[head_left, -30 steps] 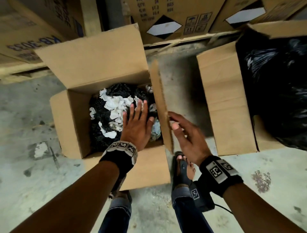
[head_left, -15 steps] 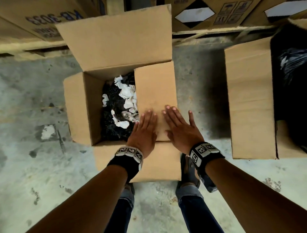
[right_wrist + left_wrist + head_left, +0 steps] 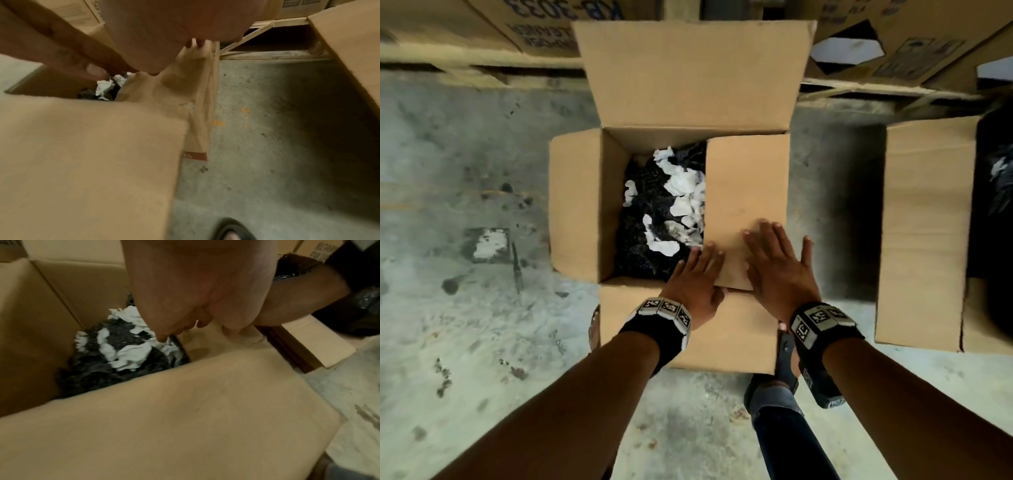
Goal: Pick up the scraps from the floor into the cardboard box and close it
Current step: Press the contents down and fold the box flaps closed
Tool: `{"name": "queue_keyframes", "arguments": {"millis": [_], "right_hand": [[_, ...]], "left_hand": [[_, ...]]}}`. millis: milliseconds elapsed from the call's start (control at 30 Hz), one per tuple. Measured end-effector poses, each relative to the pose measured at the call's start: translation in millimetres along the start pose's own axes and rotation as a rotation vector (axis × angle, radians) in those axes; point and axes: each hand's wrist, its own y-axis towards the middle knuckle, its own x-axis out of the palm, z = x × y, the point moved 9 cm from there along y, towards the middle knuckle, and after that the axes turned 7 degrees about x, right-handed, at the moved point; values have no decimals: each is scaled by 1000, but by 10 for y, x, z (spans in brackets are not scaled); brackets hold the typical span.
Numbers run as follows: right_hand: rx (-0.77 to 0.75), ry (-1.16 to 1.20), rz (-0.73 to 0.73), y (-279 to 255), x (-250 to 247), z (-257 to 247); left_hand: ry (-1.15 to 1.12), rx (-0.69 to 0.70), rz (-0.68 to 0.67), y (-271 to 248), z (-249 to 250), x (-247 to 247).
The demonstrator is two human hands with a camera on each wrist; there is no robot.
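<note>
The cardboard box stands open on the concrete floor with white and black scraps piled inside. Its right flap lies folded down over the right half. My right hand presses flat on that flap with straight fingers. Just to its left, my left hand rests at the flap's near left corner, fingers straight and reaching toward the scraps. The far flap stands up, the left flap leans outward, and the near flap hangs toward me. In the right wrist view the palm covers the folded flap.
A second open cardboard box holding a black bag stands to the right, with a strip of floor between. Printed boxes on pallets line the back. My sandalled foot is beside the near flap. A white patch marks the floor at left.
The right flap went from standing upright to lying flat over the box. My right hand followed it down. My left hand drew back from the scraps to the flap's edge.
</note>
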Motion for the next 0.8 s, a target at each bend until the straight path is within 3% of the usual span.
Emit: {"name": "queue_keyframes", "arguments": {"millis": [133, 267, 467, 600, 800], "right_hand": [[21, 97, 61, 64, -103, -432], [-53, 194, 53, 316, -80, -1229], [-79, 371, 67, 791, -28, -2370], [44, 541, 19, 1095, 116, -2767], [193, 654, 24, 1155, 267, -2848]], "left_hand": [[-3, -49, 155, -250, -531, -302], [-7, -155, 376, -561, -1315, -773], [-92, -308, 519, -791, -2409, -1067], [-228, -399, 487, -763, -2921, -1038], [-585, -530, 426, -621, -3343, -956]]}}
